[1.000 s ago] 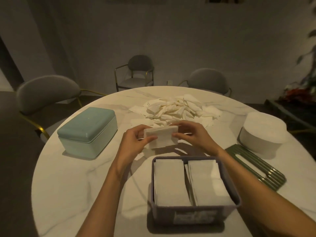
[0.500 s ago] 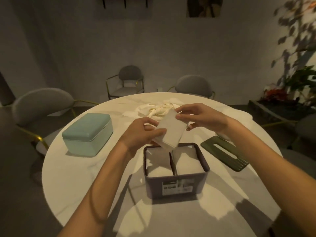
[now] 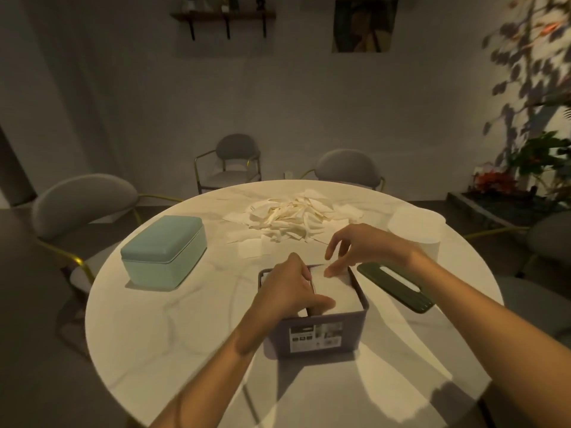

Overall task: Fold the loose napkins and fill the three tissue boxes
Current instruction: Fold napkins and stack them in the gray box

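A round marble counter (image 3: pixel 160 307) is carrying a teal box (image 3: pixel 163 251), a white box (image 3: pixel 414 233), a green lid (image 3: pixel 395 287) and loose napkins (image 3: pixel 290 217). Nearest, a grey box (image 3: pixel 318 335) (open-topped) is holding a folded napkin (image 3: pixel 336 288); the left hand (image 3: pixel 290 288) is gripping its near end, while the right hand (image 3: pixel 358 248) is pinching its far edge.

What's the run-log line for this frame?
step: loading purple box | left hand: pressing folded napkins down | right hand: at far rim | napkin pile: remaining
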Available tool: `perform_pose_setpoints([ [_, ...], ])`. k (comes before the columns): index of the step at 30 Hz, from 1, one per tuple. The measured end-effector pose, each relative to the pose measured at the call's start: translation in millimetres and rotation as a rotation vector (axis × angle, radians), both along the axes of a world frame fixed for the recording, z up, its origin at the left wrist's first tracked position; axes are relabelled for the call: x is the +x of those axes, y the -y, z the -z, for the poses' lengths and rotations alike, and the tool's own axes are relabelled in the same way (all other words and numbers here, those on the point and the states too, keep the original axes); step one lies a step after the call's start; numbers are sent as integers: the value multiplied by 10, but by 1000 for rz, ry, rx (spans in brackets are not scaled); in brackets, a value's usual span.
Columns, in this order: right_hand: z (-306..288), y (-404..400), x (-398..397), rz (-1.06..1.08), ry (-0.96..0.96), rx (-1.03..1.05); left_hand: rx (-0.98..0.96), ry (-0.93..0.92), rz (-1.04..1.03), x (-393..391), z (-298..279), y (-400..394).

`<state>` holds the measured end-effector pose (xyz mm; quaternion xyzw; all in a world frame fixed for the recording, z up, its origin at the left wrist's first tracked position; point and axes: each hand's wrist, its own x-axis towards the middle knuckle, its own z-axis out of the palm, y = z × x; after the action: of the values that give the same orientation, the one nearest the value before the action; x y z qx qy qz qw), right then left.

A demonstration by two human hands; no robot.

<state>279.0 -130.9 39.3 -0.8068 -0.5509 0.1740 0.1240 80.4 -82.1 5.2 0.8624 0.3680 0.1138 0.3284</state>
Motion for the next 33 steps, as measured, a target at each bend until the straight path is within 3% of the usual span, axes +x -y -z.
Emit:
perform_pose_setpoints([
  [3,99,-47,37,13,67,-63,22,-20,15,25,26,-37],
  [7,69,-107,216,-46,-105,-37,-65,157,59,-5,-3,-234],
  [9,82,-207,312,-49,-158,61,-86,262,40,-8,-46,-423],
  [12,196,-457,422,-38,-79,290,-114,354,-38,43,-23,-769],
  [17,356,-1159,511,-35,-36,494,-226,476,-237,325,365,-1309],
  [24,628,-2024,653,-8,146,489,-475,842,-392,596,776,-1496],
  [33,825,-2558,978,-63,317,425,-532,910,-326,635,941,-1752],
])
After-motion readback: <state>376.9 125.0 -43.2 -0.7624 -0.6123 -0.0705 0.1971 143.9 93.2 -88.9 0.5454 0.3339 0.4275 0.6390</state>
